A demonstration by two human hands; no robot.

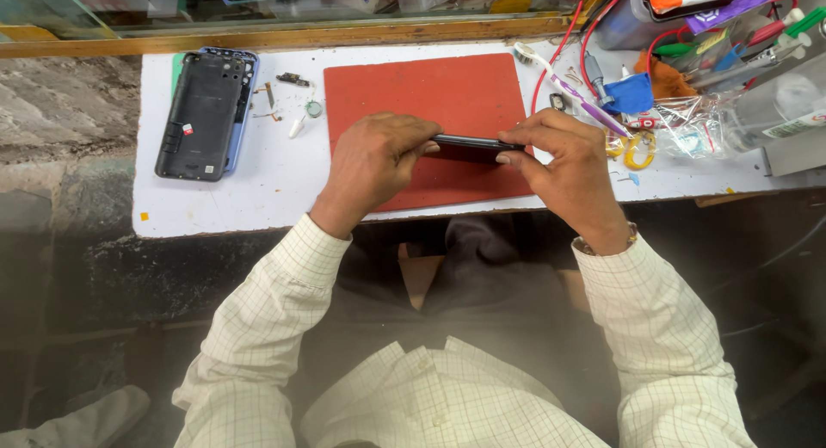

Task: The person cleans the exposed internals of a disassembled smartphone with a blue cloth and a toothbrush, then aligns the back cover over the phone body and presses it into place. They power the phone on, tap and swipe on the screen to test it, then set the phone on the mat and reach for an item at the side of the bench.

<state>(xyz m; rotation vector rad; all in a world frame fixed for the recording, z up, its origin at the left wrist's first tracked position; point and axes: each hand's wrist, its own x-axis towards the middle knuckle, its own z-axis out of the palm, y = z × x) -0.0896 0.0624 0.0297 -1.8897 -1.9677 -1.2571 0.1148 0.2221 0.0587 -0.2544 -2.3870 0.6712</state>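
Hands, pinching grip on dark phone

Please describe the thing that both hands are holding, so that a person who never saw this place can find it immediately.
Find the white worktop and the red mat at its middle. Above the mat's near edge, the left hand and right hand hold a thin dark phone edge-on between them. Unlike the opened phone lying flat at the left, it is lifted and seen only as a slim black bar.

We have just the one head-worn view, looking steeply down from close above the white bench onto the red mat, its far top edge perhaps glass, too cluttered to tell.
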